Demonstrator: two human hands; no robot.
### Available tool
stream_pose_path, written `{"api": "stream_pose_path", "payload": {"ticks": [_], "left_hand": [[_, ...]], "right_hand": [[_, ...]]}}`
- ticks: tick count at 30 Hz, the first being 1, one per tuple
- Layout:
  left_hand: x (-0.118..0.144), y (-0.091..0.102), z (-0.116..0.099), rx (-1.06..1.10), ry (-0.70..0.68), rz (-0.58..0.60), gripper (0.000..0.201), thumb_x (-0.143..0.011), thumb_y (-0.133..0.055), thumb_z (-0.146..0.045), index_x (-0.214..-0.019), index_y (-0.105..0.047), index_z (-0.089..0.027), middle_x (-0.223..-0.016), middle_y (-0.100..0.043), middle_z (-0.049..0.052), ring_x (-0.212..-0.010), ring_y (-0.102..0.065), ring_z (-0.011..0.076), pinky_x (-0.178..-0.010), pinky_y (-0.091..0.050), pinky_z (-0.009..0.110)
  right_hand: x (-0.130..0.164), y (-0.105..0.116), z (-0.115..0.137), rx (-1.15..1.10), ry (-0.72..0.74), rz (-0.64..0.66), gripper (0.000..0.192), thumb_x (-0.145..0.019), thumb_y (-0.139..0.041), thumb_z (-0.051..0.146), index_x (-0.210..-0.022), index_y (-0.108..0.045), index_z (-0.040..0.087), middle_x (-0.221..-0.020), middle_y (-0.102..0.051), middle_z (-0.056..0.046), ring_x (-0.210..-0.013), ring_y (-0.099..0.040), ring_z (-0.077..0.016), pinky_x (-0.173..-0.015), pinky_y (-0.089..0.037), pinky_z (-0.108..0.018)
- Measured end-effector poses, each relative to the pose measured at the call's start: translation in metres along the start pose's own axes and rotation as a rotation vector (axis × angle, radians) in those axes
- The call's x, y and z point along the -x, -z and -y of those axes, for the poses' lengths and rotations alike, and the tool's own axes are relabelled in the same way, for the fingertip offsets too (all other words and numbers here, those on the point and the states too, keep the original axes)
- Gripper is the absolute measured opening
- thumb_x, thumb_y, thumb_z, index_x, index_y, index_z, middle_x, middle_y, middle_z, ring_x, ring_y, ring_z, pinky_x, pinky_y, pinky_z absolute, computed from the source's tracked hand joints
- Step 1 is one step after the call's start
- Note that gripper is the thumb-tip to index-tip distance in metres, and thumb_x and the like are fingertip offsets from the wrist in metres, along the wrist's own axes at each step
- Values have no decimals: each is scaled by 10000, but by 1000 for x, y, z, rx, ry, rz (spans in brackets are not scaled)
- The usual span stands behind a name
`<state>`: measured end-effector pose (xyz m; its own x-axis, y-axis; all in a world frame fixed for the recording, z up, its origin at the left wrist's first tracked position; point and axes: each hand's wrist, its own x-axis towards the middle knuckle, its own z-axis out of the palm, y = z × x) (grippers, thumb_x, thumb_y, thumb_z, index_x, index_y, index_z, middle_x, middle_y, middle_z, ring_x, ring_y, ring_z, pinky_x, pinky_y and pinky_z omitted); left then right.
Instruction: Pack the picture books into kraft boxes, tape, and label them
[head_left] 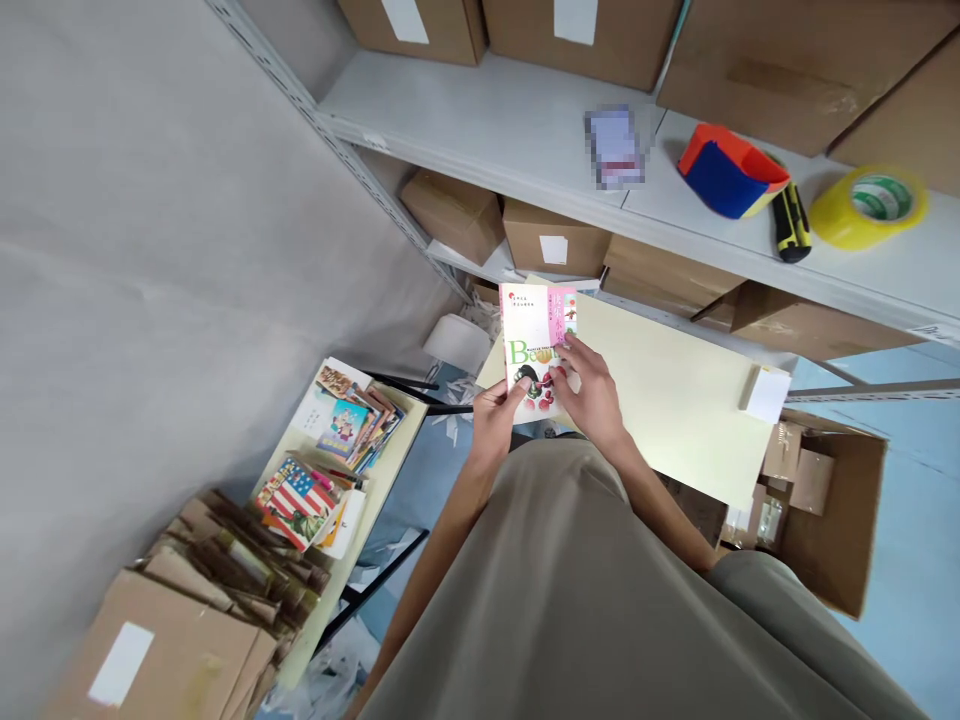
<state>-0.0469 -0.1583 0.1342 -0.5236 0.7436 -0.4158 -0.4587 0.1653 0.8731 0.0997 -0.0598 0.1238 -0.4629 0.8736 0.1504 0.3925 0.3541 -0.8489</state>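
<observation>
view from above: a thin paperback book (536,340) held just over the near edge of a pale tabletop (675,400), below a grey shelf (510,140) carrying cardboard boxes (555,245), a yellow tape roll (870,205) and a box cutter (791,225). the left hand (495,420) grips the book's lower left corner, fingers closed around the edge; the right hand (592,385) lies on the cover, fingers curled shut over its right side. the book appears light, flexible and glossy, likely to bend or slip; it is best held along the spine or at both edges. a side table (375,470) at left bears further stacked books (352,425).
</observation>
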Motion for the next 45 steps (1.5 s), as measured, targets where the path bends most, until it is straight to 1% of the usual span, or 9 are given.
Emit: {"api": "stream_pose_path", "payload": {"ticks": [7, 12, 17, 19, 22, 29, 35, 41, 45], "left_hand": [[4, 17, -17, 24, -48, 2, 621, -675, -1072, -674, -1005, -900, -176, -879, -857, 70, -819, -814, 255, -797, -678, 382], [17, 13, -23, -294, -295, 34, 394, -908, -935, -577, -867, -874, -190, -812, -834, 49, -810, -805, 243, -808, -670, 361], [32, -1, -29, -667, -617, 216, 255, -929, -888, -313, -1177, -922, -264, -1288, -887, 103, -1255, -824, 336, -1186, -616, 485], [29, 2, -34, -683, -609, 277, 410, -907, -924, -321, -1312, -895, -265, -1471, -824, 132, -1393, -774, 354, -1276, -560, 512], [17, 16, -42, -510, -518, 102, 622, -865, -990, -488, -1413, -844, -233, -1544, -779, 169, -1431, -749, 364, -1244, -587, 490], [7, 42, -56, -112, -32, 169, 759, -735, -1005, -777, -1115, -905, -128, -934, -880, 129, -808, -827, 291, -688, -652, 348], [19, 43, -58, -131, -111, 59, 751, -710, -992, -811, -1017, -921, -129, -762, -811, 52, -616, -681, 191, -553, -517, 277], [30, 45, -65, -267, -360, -181, 508, -842, -953, -659, -978, -935, -169, -835, -834, 36, -694, -683, 204, -605, -494, 278], [41, 30, -64, -365, -425, -224, 358, -924, -902, -535, -1088, -955, -221, -971, -884, 54, -911, -800, 315, -836, -630, 382]], "right_hand": [[3, 8, 29, -3, 86, 15, 413, -1159, -626, 430, -1529, -758, 306, -1747, -622, -105, -1611, -593, -360, -1331, -542, -658], [6, 0, 48, -195, -20, 58, 704, -1087, -714, 676, -1653, -636, 265, -1788, -558, -171, -1644, -571, -358, -1289, -596, -571], [0, -13, 44, -458, -161, -29, 683, -1027, -703, 805, -1367, -808, 222, -1412, -836, -169, -1361, -784, -386, -1189, -652, -552], [-6, -12, 35, -575, -214, -68, 663, -1005, -706, 830, -1230, -849, 224, -1313, -878, -145, -1303, -812, -399, -1182, -650, -572], [-13, -2, 26, -773, -327, 37, 704, -861, -854, 851, -1184, -864, 225, -1262, -898, -132, -1222, -846, -421, -1071, -706, -584], [-10, 13, 32, -901, -393, 278, 736, -822, -934, 795, -1274, -873, 218, -1213, -906, -151, -1102, -883, -421, -920, -760, -571], [-17, 2, 30, -768, -314, 295, 701, -934, -836, 785, -1357, -820, 227, -1329, -873, -177, -1201, -856, -425, -957, -750, -603], [-17, -16, 41, -528, -80, -64, 772, -1065, -692, 744, -1685, -599, 293, -1811, -547, -158, -1652, -573, -395, -1324, -552, -587], [5, -32, 69, -643, -115, 163, 822, -1010, -790, 727, -1694, -607, 308, -1726, -640, -154, -1547, -677, -397, -1122, -708, -536]]}}
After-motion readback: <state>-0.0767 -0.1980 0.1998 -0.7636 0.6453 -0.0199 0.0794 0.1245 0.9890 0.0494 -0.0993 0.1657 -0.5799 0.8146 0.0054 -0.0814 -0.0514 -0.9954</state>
